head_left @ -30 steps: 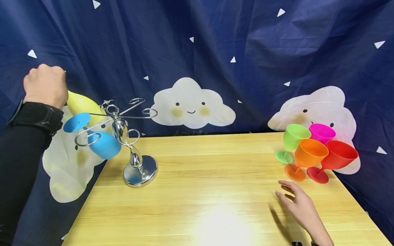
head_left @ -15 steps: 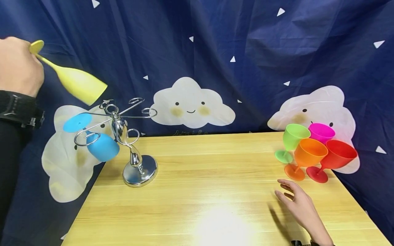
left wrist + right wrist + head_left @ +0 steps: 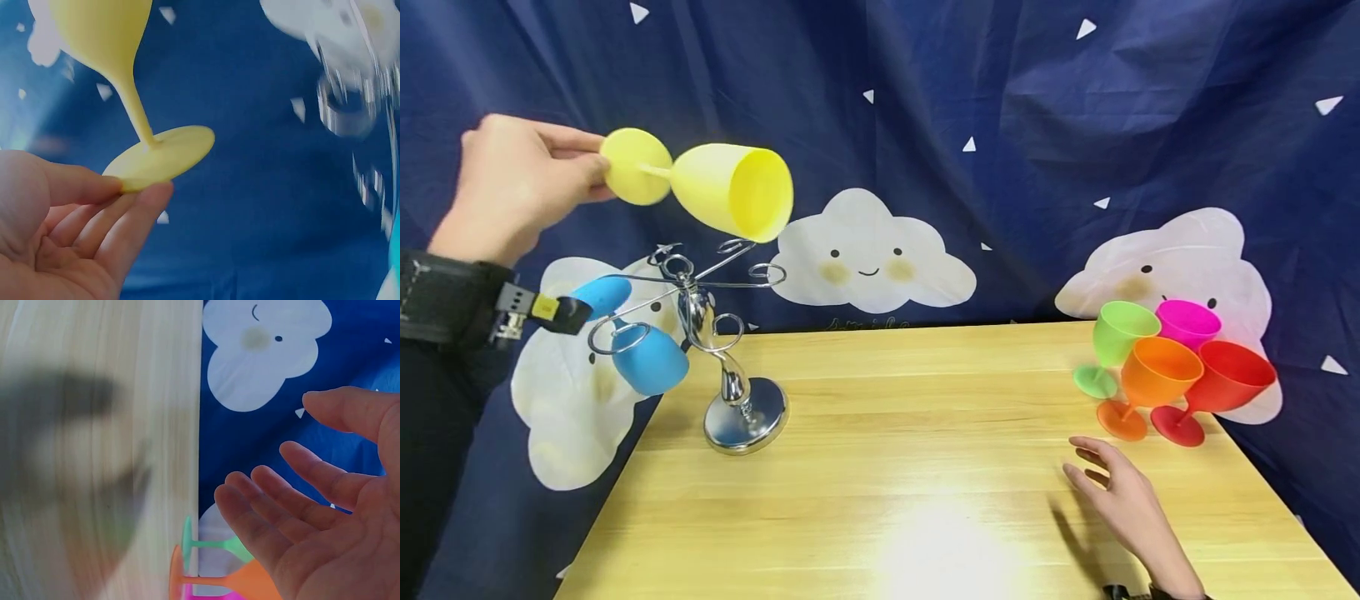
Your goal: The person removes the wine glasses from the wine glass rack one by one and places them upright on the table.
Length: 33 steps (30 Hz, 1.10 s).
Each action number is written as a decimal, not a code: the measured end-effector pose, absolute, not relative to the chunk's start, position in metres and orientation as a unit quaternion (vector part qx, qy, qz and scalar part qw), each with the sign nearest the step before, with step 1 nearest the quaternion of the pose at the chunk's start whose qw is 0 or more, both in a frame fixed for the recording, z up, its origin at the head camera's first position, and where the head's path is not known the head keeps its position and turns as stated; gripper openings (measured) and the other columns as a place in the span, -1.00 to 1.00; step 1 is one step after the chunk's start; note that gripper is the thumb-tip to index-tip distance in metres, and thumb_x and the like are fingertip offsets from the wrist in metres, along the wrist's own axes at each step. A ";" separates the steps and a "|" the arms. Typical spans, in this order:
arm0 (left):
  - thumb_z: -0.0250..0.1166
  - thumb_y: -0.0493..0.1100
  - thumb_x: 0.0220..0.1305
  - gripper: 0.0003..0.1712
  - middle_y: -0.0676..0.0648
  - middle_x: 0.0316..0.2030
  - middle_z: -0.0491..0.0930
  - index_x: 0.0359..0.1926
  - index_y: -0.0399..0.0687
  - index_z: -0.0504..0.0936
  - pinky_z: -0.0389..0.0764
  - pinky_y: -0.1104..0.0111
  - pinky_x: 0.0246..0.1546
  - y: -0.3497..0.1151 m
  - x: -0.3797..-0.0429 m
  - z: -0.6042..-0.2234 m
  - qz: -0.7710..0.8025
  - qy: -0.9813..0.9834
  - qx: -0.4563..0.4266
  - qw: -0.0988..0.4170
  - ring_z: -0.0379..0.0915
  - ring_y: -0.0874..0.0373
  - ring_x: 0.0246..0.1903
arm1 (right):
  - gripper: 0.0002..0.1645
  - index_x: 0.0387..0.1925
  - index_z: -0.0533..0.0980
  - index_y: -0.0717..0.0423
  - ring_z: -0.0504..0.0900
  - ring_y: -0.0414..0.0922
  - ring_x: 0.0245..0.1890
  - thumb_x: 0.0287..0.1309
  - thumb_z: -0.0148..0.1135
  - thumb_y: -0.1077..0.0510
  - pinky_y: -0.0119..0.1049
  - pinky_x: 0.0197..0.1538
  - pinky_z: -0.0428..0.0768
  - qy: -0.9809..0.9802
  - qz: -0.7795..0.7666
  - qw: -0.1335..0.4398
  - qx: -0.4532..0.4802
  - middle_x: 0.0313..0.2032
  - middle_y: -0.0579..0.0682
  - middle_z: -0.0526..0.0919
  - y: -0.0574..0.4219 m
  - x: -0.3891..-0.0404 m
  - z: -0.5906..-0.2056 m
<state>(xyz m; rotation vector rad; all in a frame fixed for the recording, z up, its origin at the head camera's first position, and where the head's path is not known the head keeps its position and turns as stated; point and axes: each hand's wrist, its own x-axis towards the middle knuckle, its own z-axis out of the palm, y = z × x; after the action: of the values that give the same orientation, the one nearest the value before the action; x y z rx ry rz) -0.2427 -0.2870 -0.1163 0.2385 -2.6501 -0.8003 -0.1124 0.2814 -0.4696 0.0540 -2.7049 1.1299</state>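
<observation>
My left hand [image 3: 523,179] pinches the foot of a yellow goblet [image 3: 715,183] between thumb and fingers, up in the air at the left. The goblet lies on its side, its mouth facing right, above a chrome glass rack [image 3: 700,321]. In the left wrist view the pinch on the rim of the yellow foot [image 3: 169,153] shows plainly. A blue goblet [image 3: 651,358] hangs bowl down from a loop on the rack's left side. My right hand [image 3: 1123,504] hovers over the table at the right, fingers loosely bent, holding nothing. It is nearest to an orange goblet [image 3: 1157,375].
Behind and beside the orange goblet stand a green goblet [image 3: 1120,333], a magenta goblet [image 3: 1191,321] and a red goblet [image 3: 1232,375], close together near the right edge of the wooden table [image 3: 910,417]. A dark blue curtain [image 3: 910,50] with clouds hangs behind.
The yellow goblet has come out from behind the rack's left side, rising and swinging right with my left hand, and its mouth has turned toward me. My right hand has barely shifted.
</observation>
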 end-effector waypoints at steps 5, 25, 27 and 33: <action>0.33 -0.11 0.39 -0.44 0.03 -0.01 0.75 0.33 -0.25 0.52 0.69 0.53 -0.27 -0.268 -0.229 -0.136 -0.447 -0.889 0.000 0.100 0.71 0.41 -0.34 | -0.48 0.21 0.49 0.30 0.60 0.27 0.14 0.31 0.36 0.14 -0.01 0.05 0.66 -0.917 0.386 0.095 0.016 0.15 0.30 0.61 0.277 -0.113 -0.472; 0.30 -0.27 0.36 -0.60 -0.24 0.04 0.68 0.17 -0.33 0.57 0.68 0.21 0.04 -0.123 -0.171 -0.371 -0.691 -0.684 -0.103 -0.210 0.71 -0.06 -0.03 | -0.51 0.20 0.50 0.28 0.61 0.24 0.13 0.33 0.34 0.16 0.01 0.09 0.64 -0.902 0.418 0.098 0.041 0.14 0.26 0.62 0.251 -0.116 -0.471; 0.29 -0.31 0.34 -0.60 -0.27 0.03 0.68 0.16 -0.38 0.57 0.69 0.23 0.02 -0.108 -0.162 -0.397 -0.718 -0.655 -0.086 -0.218 0.70 -0.06 -0.04 | -0.52 0.21 0.50 0.27 0.62 0.24 0.13 0.33 0.33 0.16 0.03 0.09 0.64 -0.899 0.424 0.097 0.046 0.14 0.26 0.62 0.245 -0.116 -0.470; 0.26 -0.37 0.34 -0.56 -0.37 0.04 0.66 0.18 -0.54 0.50 0.69 0.22 0.02 -0.070 -0.135 -0.461 -0.799 -0.564 -0.014 -0.211 0.70 -0.07 -0.03 | -0.50 0.23 0.49 0.24 0.64 0.21 0.11 0.32 0.34 0.19 0.02 0.12 0.64 -0.884 0.453 0.092 0.065 0.16 0.20 0.62 0.220 -0.117 -0.466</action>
<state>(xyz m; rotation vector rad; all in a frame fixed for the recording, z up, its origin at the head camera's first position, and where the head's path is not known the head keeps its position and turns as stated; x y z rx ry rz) -0.1354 -0.0703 -0.4612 -0.0517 -2.0562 -2.9138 -0.1166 0.2205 -0.4659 0.1922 -2.6260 1.3457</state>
